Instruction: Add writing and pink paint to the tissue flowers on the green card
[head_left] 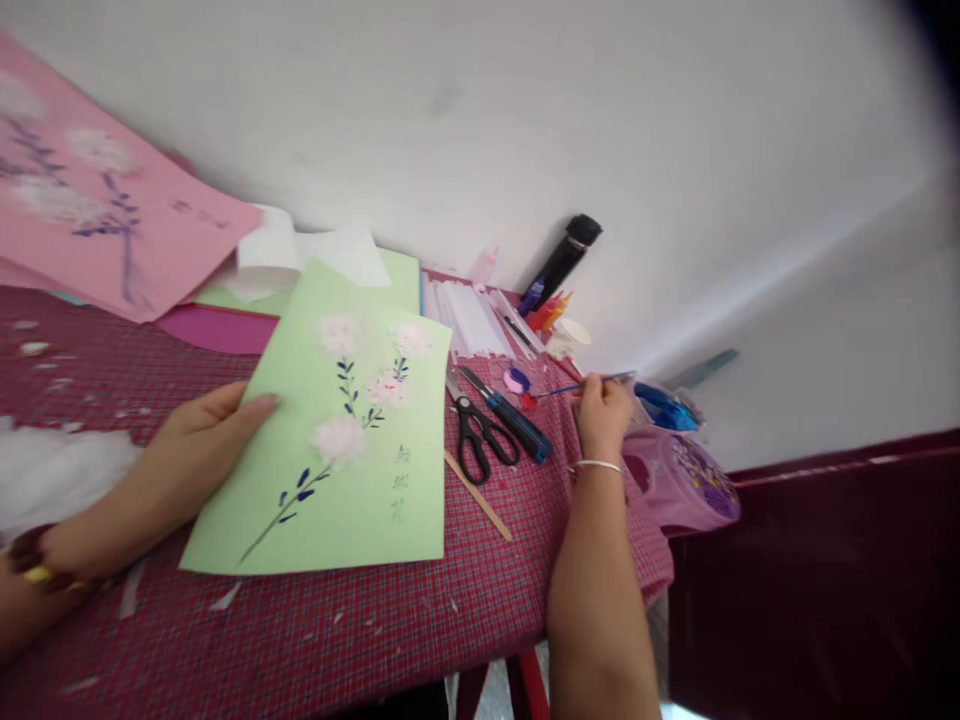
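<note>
My left hand (pixel 202 450) pinches the left edge of a pale green sheet (pixel 405 470), thumb on its front. Painted dark stems and leaves, fluffy pale pink flowers and written characters cover the sheet. To the right, my right hand (pixel 602 405) grips a thin blue brush (pixel 559 390). The brush tip points left at a red paint spot (pixel 529 402), beside pink and dark blue paint (pixel 517 380). Between the sheet and my right hand lie black-handled scissors (pixel 480 435) and a blue utility knife (pixel 517 422).
A pink flower sheet (pixel 180 240) stands at the back left. White fluff (pixel 60 480) lies at left. A wooden stick (pixel 480 497) is near the scissors. Behind are white strips (pixel 469 320), paint bottles (pixel 551 312) and a black bottle (pixel 566 258). A pink basket (pixel 675 480) is at right.
</note>
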